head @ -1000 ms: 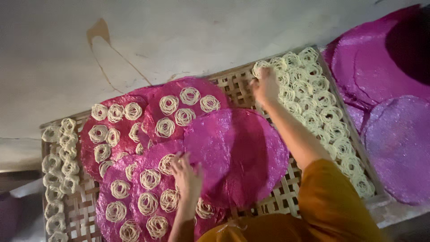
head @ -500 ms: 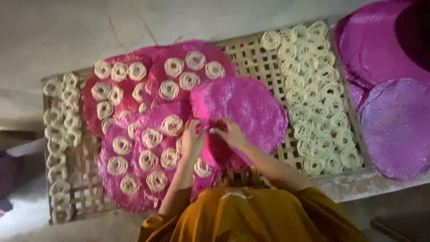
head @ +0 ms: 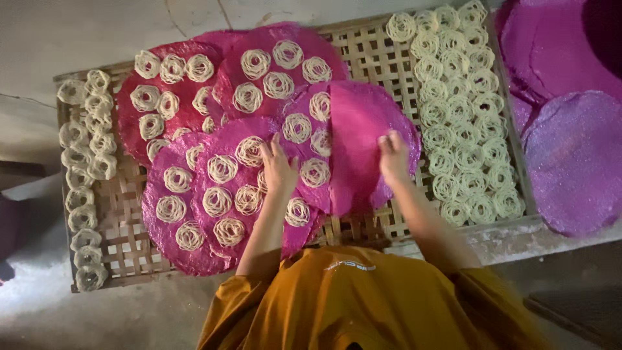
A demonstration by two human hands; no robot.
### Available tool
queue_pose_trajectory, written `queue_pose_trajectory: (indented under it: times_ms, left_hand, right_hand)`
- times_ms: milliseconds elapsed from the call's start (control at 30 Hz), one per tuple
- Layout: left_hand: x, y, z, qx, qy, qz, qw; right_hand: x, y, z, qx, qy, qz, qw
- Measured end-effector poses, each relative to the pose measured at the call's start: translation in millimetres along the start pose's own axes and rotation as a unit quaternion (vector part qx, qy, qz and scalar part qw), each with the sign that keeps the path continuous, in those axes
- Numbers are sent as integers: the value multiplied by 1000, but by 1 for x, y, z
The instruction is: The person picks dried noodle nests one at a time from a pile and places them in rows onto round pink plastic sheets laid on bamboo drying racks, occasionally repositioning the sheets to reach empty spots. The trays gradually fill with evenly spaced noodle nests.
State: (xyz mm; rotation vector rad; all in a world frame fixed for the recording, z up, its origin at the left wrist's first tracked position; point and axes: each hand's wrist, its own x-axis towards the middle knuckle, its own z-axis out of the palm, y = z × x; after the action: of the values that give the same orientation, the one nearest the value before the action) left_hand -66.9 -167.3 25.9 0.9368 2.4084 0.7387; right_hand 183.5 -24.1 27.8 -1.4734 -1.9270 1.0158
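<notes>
Two hands work over a woven bamboo tray (head: 363, 58) on the floor. At 9 o'clock a column of pale noodle coils (head: 84, 175) lines the tray's edge. Toward centre, overlapping pink round mats (head: 194, 249) carry more coils. The left hand (head: 278, 170), fingers spread flat and holding nothing, presses on the coil-covered mats; half a second ago it met the right hand at the mat's middle. The right hand (head: 394, 157) now rests open-palmed on the bare pink mat (head: 363, 123), which has shifted so its left half uncovers several coils. At 3 o'clock loose coils (head: 463, 116) crowd the tray's right side, just beside the bare mat and hemming it in. Beyond the tray lie purple mats (head: 576, 155). An orange shirt (head: 363, 304) fills 6 o'clock.
</notes>
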Motion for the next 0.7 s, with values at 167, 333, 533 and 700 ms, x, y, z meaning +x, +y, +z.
queue_pose_trajectory:
  times_ms: [167, 333, 533, 700]
  left_hand:
    - [-3, 2, -17, -219, -48, -90, 971]
    - [10, -22, -31, -379, 42, 29, 924]
    - [29, -41, -51, -106, 49, 59, 991]
    - [22, -39, -62, -46, 83, 105, 990]
  right_hand:
    - [-6, 7, -97, -42, 82, -67, 994]
    - [-16, 2, -234, -54, 123, 67, 989]
    - [1, 71, -380, -203, 240, -34, 949]
    - [-6, 158, -470, -97, 370, -11, 924]
